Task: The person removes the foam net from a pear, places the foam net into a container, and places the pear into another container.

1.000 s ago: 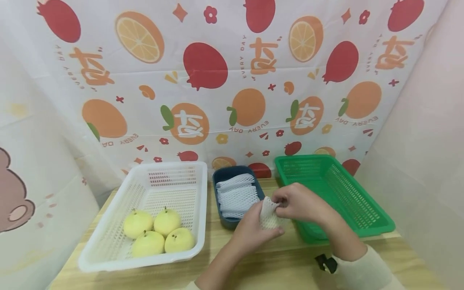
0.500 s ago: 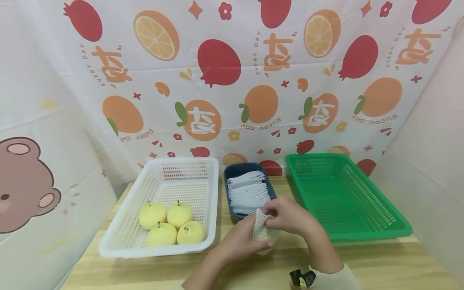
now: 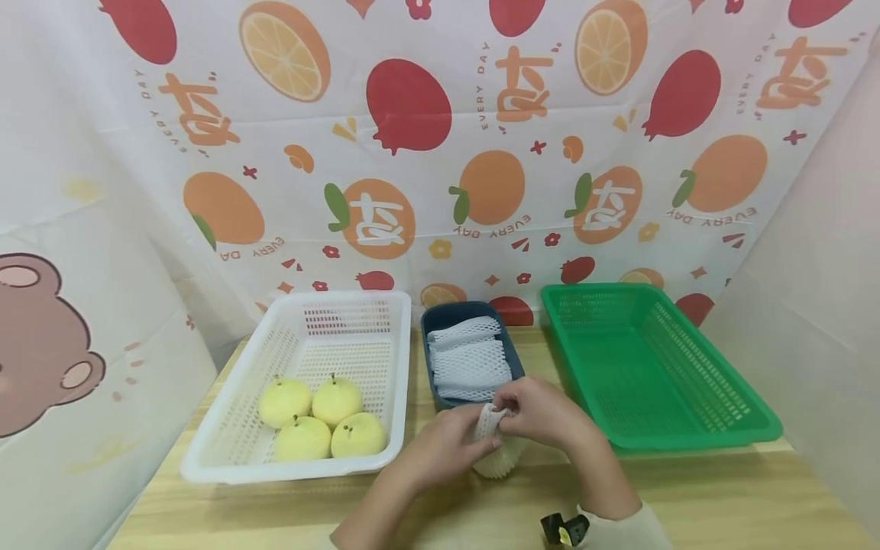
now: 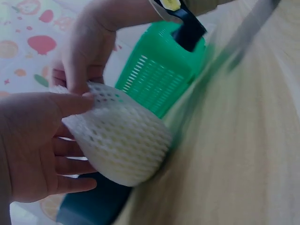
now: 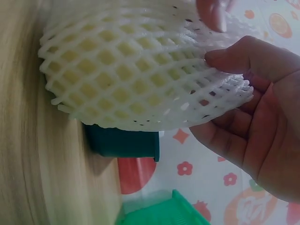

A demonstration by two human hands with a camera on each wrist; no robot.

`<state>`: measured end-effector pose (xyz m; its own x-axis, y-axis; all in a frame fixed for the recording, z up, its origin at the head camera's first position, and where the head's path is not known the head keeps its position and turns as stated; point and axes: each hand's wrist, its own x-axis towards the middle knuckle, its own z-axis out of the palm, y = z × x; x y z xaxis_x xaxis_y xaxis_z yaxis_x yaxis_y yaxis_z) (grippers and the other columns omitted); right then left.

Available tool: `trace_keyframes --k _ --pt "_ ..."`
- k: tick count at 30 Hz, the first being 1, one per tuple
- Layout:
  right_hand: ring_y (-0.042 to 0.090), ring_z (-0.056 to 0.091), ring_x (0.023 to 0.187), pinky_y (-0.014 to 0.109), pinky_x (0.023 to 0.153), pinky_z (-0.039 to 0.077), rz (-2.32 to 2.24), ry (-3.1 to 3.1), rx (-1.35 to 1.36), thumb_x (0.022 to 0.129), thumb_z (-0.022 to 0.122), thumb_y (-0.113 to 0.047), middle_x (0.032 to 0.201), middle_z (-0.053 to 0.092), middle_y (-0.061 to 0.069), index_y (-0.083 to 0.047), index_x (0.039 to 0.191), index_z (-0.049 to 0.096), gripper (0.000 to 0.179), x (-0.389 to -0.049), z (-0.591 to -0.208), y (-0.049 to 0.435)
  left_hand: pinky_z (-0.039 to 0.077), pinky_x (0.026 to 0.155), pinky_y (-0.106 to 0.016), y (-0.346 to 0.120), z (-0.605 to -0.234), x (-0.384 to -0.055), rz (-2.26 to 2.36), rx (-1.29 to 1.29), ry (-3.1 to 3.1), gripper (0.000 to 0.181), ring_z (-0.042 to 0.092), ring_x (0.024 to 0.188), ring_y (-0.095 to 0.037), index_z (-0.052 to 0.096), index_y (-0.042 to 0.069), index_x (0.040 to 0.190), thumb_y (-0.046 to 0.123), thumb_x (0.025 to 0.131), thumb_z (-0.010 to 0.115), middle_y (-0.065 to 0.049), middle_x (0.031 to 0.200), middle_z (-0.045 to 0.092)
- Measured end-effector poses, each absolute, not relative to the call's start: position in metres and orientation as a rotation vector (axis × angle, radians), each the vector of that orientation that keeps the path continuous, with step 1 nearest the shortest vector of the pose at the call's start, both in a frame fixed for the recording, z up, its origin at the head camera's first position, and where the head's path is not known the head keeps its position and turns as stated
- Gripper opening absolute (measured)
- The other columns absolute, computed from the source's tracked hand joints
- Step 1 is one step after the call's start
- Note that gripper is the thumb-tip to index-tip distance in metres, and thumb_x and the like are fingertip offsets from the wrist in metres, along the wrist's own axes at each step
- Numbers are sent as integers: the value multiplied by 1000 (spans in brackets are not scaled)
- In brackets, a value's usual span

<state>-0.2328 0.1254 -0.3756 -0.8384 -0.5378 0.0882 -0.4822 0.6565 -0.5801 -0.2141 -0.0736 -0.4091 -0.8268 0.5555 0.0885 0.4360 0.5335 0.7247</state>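
Note:
A pale yellow fruit, apparently a pear, shows through a white foam net above the wooden table. My left hand holds the net's side, its thumb across the front and its fingers behind. With bent fingers, my right hand pinches the net's upper end. In the left wrist view the net covers the rounded fruit, with the left hand and right hand close together at its narrow end. The right wrist view has the right hand gripping that end; the left hand is mostly out of frame there.
At left stands a white basket with several yellow pears. A dark blue bin with foam nets sits behind my hands. To the right is a green basket. A fruit-print curtain hangs behind the table.
Both hands have come down and nearer to me with the netted fruit, and the net's lower end shows more now. The head view has shifted. The baskets and bin stay put.

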Motion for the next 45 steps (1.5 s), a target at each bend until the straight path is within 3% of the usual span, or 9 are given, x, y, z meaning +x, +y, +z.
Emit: trace_keyframes --k 7,12,16,22,29,36,41,45 --pt "8 52 68 23 59 46 -896 2765 -825 79 73 -10 74 60 -12 -19 88 72 12 -233 -371 126 52 74 -25 -80 -398 -216 1100 839 2730 19 62 84 -3 72 20 107 31 92 69 8 97 71" --pt "13 56 79 28 67 51 -903 2685 -716 77 82 -20 87 64 -7 -14 108 72 33 -233 -365 132 52 69 -27 -80 -398 -218 1044 816 2799 10 61 78 -4 72 19 95 27 89 72 7 91 70" --pt "13 55 72 28 61 49 -887 2647 -664 75 84 -18 80 64 -6 -14 99 74 25 -233 -364 137 49 65 -27 -81 -397 -218 1022 800 2832 7 58 72 -5 70 20 87 26 88 73 7 85 68" --pt "12 51 62 27 54 44 -883 2671 -633 81 80 -19 67 60 -7 -18 84 75 7 -233 -363 137 50 65 -27 -81 -397 -218 1040 797 2840 6 59 74 -6 71 21 88 27 89 73 7 86 68" --pt "13 51 65 26 54 43 -889 2718 -598 83 80 -22 70 61 -8 -19 85 76 6 -231 -360 137 49 64 -26 -80 -396 -218 1069 797 2847 8 58 72 -5 70 23 84 28 90 71 10 81 66" --pt "12 53 65 25 56 47 -919 2774 -645 84 78 -23 70 61 -9 -19 87 75 6 -231 -359 141 40 54 -22 -79 -393 -216 1122 793 2871 27 45 60 -6 55 22 69 28 91 70 11 64 49" --pt "12 53 65 24 55 46 -964 2780 -685 85 77 -23 70 61 -8 -17 88 75 7 -230 -359 145 37 52 -21 -78 -393 -215 1170 761 2902 29 42 59 -5 54 21 69 28 91 70 11 63 46" --pt "11 53 65 25 54 46 -997 2779 -680 85 77 -24 71 62 -8 -18 86 73 8 -229 -358 148 41 55 -21 -77 -393 -214 1238 739 2907 22 46 63 -6 59 20 74 26 91 71 11 68 53"
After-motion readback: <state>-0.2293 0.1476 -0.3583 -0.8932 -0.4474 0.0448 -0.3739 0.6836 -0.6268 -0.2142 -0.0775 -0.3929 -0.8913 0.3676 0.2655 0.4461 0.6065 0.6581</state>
